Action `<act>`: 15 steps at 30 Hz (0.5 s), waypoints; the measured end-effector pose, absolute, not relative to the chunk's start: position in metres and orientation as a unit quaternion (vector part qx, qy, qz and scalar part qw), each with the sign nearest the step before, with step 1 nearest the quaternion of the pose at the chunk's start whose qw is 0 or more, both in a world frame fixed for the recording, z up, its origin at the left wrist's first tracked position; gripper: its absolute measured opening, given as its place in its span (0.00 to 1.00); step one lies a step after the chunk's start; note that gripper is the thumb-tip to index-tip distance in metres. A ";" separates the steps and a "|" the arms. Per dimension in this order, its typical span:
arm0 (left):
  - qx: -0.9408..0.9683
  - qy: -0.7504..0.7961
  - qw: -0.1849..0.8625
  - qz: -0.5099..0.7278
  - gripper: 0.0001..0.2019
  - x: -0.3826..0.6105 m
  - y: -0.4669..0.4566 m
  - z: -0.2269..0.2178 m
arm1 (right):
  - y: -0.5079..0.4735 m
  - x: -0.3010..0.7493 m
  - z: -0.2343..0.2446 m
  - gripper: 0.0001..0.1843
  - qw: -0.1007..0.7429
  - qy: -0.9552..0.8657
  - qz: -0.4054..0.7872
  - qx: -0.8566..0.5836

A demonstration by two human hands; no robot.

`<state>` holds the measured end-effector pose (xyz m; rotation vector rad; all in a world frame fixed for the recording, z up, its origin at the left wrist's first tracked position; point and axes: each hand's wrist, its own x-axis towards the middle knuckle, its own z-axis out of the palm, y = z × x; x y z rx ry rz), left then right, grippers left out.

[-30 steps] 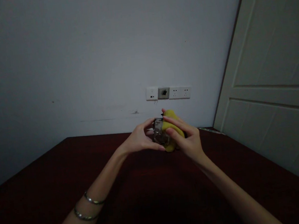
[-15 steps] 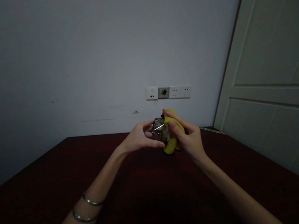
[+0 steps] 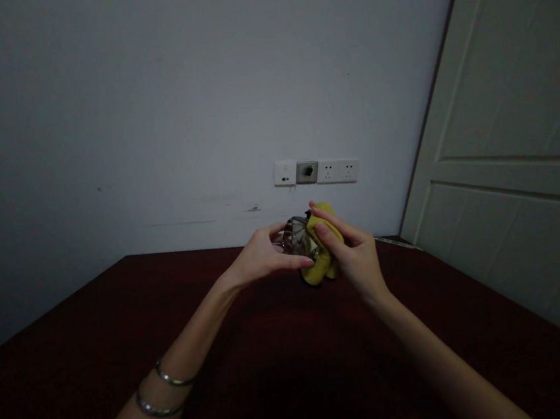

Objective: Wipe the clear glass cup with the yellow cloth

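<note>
My left hand (image 3: 260, 259) grips a small clear glass jar (image 3: 297, 238), thumb and fingers wrapped round it. My right hand (image 3: 355, 255) presses a yellow cloth (image 3: 320, 268) against the jar's right side, fingers curled over the cloth. Both hands hold these above the dark red-brown table (image 3: 123, 332), out in front of me. Two silver bangles (image 3: 162, 392) sit on my left forearm.
A pale wall stands behind the table with a row of sockets (image 3: 316, 172). A cream panelled door (image 3: 513, 145) fills the right side. A thin light object (image 3: 393, 242) lies at the table's far right edge.
The jar has turned in my left hand and risen slightly. My right hand has shifted the yellow cloth over the jar's side.
</note>
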<state>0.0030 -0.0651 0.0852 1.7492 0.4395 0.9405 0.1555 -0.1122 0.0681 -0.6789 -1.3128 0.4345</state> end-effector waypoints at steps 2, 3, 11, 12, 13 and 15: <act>0.748 0.204 0.489 0.401 0.31 0.002 -0.063 0.084 | -0.115 0.154 0.068 0.13 0.699 -0.629 0.155 -0.303; 0.755 0.212 0.470 0.404 0.29 0.002 -0.062 0.084 | -0.117 0.153 0.068 0.13 0.683 -0.654 0.129 -0.299; 0.816 0.243 0.341 0.398 0.32 -0.005 -0.061 0.081 | -0.113 0.156 0.067 0.12 0.671 -0.657 0.159 -0.305; 0.826 0.242 0.329 0.389 0.33 -0.005 -0.062 0.082 | -0.109 0.158 0.066 0.12 0.678 -0.634 0.195 -0.316; 0.834 0.240 0.320 0.379 0.35 -0.005 -0.063 0.082 | -0.106 0.160 0.066 0.13 0.683 -0.611 0.233 -0.325; 0.846 0.237 0.311 0.363 0.36 -0.005 -0.063 0.082 | -0.102 0.163 0.065 0.17 0.688 -0.572 0.293 -0.338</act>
